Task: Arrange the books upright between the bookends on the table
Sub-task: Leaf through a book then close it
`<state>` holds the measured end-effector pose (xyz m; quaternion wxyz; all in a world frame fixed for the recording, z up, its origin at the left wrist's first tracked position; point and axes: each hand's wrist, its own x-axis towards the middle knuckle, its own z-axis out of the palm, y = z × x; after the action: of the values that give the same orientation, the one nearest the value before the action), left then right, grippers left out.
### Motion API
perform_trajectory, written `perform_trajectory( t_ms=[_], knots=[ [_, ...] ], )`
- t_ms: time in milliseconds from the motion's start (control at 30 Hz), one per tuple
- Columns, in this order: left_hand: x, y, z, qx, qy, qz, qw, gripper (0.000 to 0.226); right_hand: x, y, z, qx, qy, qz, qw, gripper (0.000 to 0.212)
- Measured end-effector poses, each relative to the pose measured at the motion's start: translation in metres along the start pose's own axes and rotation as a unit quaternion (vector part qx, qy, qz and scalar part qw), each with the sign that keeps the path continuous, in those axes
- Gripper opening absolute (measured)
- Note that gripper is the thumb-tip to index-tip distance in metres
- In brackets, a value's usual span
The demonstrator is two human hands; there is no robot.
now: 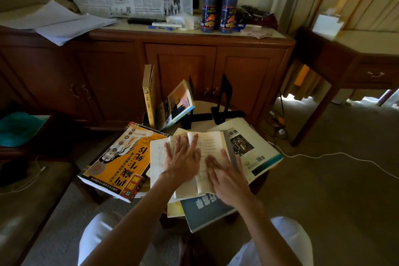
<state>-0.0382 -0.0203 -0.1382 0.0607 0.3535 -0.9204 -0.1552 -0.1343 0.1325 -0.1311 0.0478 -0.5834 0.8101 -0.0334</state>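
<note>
head view: beside the black metal bookends (224,101), one tall yellow book (149,97) stands and a colourful paperback (177,101) leans. nearer lie several books unshelved. both hands, left hand (183,157) and right hand (226,176), released grip, press flat the open white-paged book (207,142).

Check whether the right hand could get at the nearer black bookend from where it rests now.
Probably yes. The right hand lies flat on the open book, holding nothing, and the black bookend stands beyond it on the table. Only flat books lie between, nothing upright blocking.
</note>
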Motion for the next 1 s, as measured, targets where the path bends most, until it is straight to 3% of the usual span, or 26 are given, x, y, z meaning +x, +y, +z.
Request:
perform_trajectory(
  t_ms=[100, 267, 367, 467, 567, 667, 800, 1000],
  knots=[
    [0.002, 0.000, -0.002, 0.017, -0.020, 0.002, 1.000, 0.061, 0.049, 0.007, -0.014, -0.015, 0.006, -0.012, 1.000, 0.055],
    [0.001, -0.002, 0.001, 0.039, -0.018, 0.006, 0.999, 0.062, 0.095, 0.004, -0.032, -0.045, -0.009, -0.023, 0.999, 0.049],
    [-0.005, -0.004, -0.001, -0.052, 0.064, -0.028, 0.996, 0.063, 0.090, 0.000, -0.031, -0.018, 0.023, -0.005, 1.000, 0.047],
    [-0.008, -0.007, -0.006, -0.156, 0.151, -0.086, 0.972, 0.059, 0.068, -0.008, -0.034, 0.022, 0.085, 0.019, 0.996, 0.041],
    [-0.006, -0.012, -0.013, -0.245, 0.169, -0.113, 0.948, 0.049, 0.035, -0.020, -0.037, 0.041, 0.148, -0.006, 0.988, 0.034],
    [-0.008, -0.018, -0.022, -0.277, 0.176, -0.114, 0.938, 0.046, 0.016, -0.024, -0.032, 0.047, 0.129, -0.013, 0.990, 0.041],
    [-0.016, -0.030, -0.045, -0.350, 0.134, -0.079, 0.924, 0.036, 0.016, -0.014, -0.026, 0.096, 0.079, 0.018, 0.992, 0.061],
    [-0.009, -0.052, -0.044, -0.299, 0.064, -0.071, 0.949, 0.054, 0.018, -0.022, -0.035, 0.110, 0.074, 0.037, 0.990, 0.055]
  ],
)
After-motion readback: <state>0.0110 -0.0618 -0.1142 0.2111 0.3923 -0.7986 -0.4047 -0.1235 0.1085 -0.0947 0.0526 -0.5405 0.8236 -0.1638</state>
